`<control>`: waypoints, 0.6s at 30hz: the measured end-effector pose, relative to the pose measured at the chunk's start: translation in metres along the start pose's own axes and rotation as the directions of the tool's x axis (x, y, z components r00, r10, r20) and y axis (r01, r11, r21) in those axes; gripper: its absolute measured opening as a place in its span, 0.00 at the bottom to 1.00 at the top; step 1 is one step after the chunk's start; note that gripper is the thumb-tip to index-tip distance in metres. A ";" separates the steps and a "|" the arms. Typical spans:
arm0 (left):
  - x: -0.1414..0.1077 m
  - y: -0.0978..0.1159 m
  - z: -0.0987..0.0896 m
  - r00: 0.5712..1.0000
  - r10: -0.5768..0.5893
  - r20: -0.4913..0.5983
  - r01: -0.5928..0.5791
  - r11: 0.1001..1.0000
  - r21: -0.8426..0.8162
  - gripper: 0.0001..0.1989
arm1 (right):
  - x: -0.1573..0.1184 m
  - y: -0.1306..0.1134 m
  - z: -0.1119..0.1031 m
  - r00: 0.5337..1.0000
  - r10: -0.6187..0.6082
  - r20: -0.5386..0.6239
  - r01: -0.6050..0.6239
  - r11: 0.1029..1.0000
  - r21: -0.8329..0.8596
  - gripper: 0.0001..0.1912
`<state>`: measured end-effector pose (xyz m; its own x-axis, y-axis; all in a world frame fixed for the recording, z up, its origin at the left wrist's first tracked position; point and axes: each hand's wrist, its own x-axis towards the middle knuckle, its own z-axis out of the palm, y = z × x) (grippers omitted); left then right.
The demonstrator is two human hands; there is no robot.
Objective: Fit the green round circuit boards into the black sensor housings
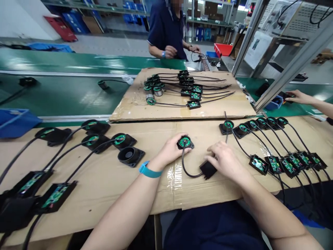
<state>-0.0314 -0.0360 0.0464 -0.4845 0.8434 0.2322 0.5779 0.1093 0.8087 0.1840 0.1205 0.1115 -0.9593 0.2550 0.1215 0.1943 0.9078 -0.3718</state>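
Observation:
Fingers of my left hand (170, 150) are wrapped round a black square-flanged housing (191, 143), whose round green circuit board faces up. From it a black cable (184, 165) loops down to a small black box (208, 169). My right hand (225, 159) grips that box from above and the right, its open side out of sight. To the left, an empty flanged housing (127, 156) stands beside several housings with green boards (119, 139). On the right, more wired housings (242, 130) stand in a row, joined by cables to open boxes with circuit boards (258, 164).
Behind, a raised cardboard sheet (161, 113) carries several cabled metal cylinders (151, 100) and open boxes. A metal post (275, 74) rises at the right. A co-worker (166, 31) stands across the line; another person's hand (299, 97) reaches in from the right near a blue bin (274, 103).

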 end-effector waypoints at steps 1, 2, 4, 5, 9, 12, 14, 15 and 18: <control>0.000 -0.002 0.001 0.999 -0.030 -0.014 0.030 1.000 -0.006 0.30 | -0.014 -0.002 -0.003 0.999 -0.030 0.027 0.029 0.999 0.014 0.12; 0.000 -0.005 0.003 0.998 -0.054 -0.029 0.054 0.998 -0.016 0.32 | -0.027 -0.003 -0.004 0.997 -0.043 0.058 0.042 0.999 0.019 0.15; -0.001 -0.009 0.007 0.993 -0.092 -0.069 0.091 0.996 -0.017 0.32 | -0.050 -0.004 -0.002 0.994 -0.023 0.105 0.022 1.000 0.012 0.18; -0.002 -0.011 0.009 0.989 -0.104 -0.107 0.105 0.994 0.004 0.33 | -0.059 -0.005 0.001 0.993 -0.008 0.116 0.006 1.000 0.017 0.19; -0.002 -0.018 0.014 0.961 -0.045 -0.271 0.111 0.966 0.232 0.32 | -0.077 -0.011 0.021 0.995 -0.001 0.095 -0.008 0.995 0.098 0.29; -0.004 -0.017 0.014 0.960 0.127 -0.250 -0.020 0.921 0.389 0.27 | -0.080 -0.019 0.031 0.995 0.016 0.097 -0.030 0.990 0.140 0.34; -0.006 -0.010 0.014 0.953 0.216 -0.211 -0.100 0.886 0.453 0.23 | -0.082 -0.023 0.033 0.992 0.037 0.117 -0.056 0.985 0.164 0.33; -0.007 -0.006 0.014 0.947 0.243 -0.212 -0.117 0.871 0.477 0.22 | -0.084 -0.024 0.032 0.991 0.042 0.125 -0.064 0.983 0.174 0.32; -0.010 0.004 0.016 0.901 0.281 -0.331 -0.085 0.862 0.500 0.20 | -0.093 -0.024 0.018 0.995 0.044 0.087 -0.058 0.985 0.160 0.21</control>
<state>-0.0132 -0.0355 0.0386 -0.4915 0.6161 0.6155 0.8677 0.2859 0.4067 0.2647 0.0691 0.0922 -0.9639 0.2652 0.0246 0.2141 0.8264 -0.5209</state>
